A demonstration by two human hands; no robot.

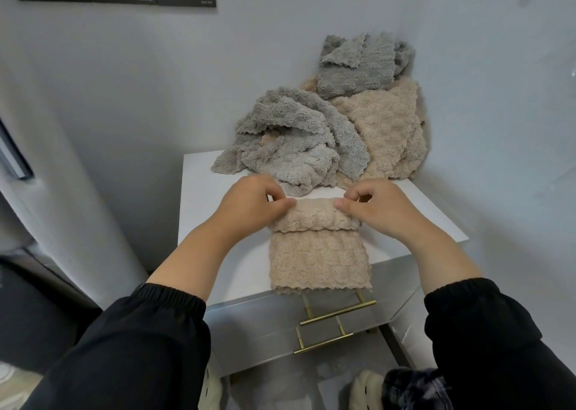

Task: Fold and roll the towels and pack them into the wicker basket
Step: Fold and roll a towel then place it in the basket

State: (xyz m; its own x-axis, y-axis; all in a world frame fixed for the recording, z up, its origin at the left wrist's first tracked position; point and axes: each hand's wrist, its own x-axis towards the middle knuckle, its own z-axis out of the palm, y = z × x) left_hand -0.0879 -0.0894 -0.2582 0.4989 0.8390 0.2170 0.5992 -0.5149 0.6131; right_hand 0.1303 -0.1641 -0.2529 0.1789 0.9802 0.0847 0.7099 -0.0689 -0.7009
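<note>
Towel [318,255], beige, lies as a folded strip at the near edge of the cabinet top [208,210], far end rolled up and flat tail toward the person, probably so the roll [314,215] can travel down it. Left hand [249,202] and right hand [381,207] each pinch one end of the roll, fingers curled, forearms converging. Loose towel pile [311,135] sits at the far right corner; wicker basket not in view.
</note>
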